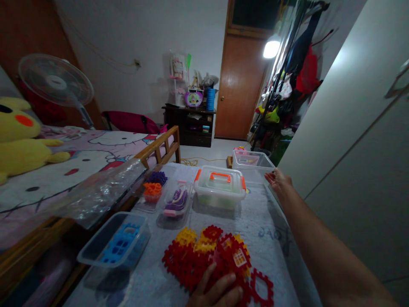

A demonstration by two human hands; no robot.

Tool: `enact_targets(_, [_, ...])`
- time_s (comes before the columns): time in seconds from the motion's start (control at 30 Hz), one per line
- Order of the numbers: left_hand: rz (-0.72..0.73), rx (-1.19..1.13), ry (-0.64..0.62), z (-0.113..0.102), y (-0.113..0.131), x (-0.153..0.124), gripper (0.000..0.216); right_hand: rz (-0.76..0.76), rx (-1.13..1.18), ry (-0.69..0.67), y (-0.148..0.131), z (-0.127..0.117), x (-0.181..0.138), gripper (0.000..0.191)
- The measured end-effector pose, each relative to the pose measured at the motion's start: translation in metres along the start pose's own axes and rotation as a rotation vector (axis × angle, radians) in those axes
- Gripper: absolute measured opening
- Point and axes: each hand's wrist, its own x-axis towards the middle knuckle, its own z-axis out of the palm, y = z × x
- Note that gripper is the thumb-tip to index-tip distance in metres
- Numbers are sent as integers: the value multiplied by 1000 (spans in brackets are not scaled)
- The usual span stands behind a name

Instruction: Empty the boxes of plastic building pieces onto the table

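Note:
My left hand (217,290) lies over a pile of red plastic building pieces (188,264), fingers spread and touching them. Yellow pieces (186,236) stick out at the back of the pile, and one square red frame piece (262,288) lies at its right. At the far right end of the table, my right hand (279,183) is at the near right corner of a clear open plastic box (252,174), its fingers bent against the rim. A pink item (247,159) shows inside or through that box.
A lidded box with orange handle (220,189) stands mid-table. Left of it are a small container with purple pieces (175,204), orange pieces (152,190) and a clear tub with blue pieces (121,243). A wooden bed rail (159,145) borders the left; a white cabinet (351,149) the right.

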Motion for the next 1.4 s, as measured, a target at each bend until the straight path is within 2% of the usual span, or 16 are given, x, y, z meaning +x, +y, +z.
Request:
enact_targets(0.1, [-28, -11, -4, -3, 2, 6, 17, -25, -112, -117, 9, -3, -32, 8])
enact_targets(0.23, [-54, -5, 7, -5, 2, 7, 10, -51, -309, -412, 21, 2, -82, 17])
enact_targets(0.3, [-31, 2, -27, -7, 0, 6, 8, -74, -395, -495, 23, 9, -100, 24])
enact_targets(0.43, [19, 10, -81, -13, -4, 4, 3, -110, -511, -503, 26, 21, -116, 31])
enact_targets(0.6, [5, 10, -111, -18, -5, 7, 6, -146, -549, -515, 31, 24, -122, 19])
enact_targets(0.77, [-56, -33, -40, -23, -5, 11, 9, -229, -497, -509, 33, 12, -129, 17])
enact_targets(0.83, [-83, -55, -22, -33, -8, 13, 11, -239, -469, -498, 33, 3, -131, 17])
enact_targets(0.9, [-133, -103, -64, -47, -11, 18, 18, -239, -440, -486, 32, -9, -132, 17])
enact_targets(1.0, [-341, -197, -149, -70, -17, 31, 29, -233, -403, -485, 34, -29, -135, 18])
enact_targets(1.07, [-582, -271, -170, -78, -24, 44, 32, -229, -381, -518, 36, -41, -138, 23])
enact_targets(1.13, [-836, -365, -191, -78, -35, 60, 37, -229, -360, -564, 39, -50, -143, 28])
enact_targets(1.23, [-1076, -497, -188, -62, -60, 85, 49, -246, -313, -602, 45, -58, -148, 32])
enact_targets(1.4, [-1299, -420, -175, -21, -109, 115, 50, -235, -205, -577, 58, -60, -146, 32])
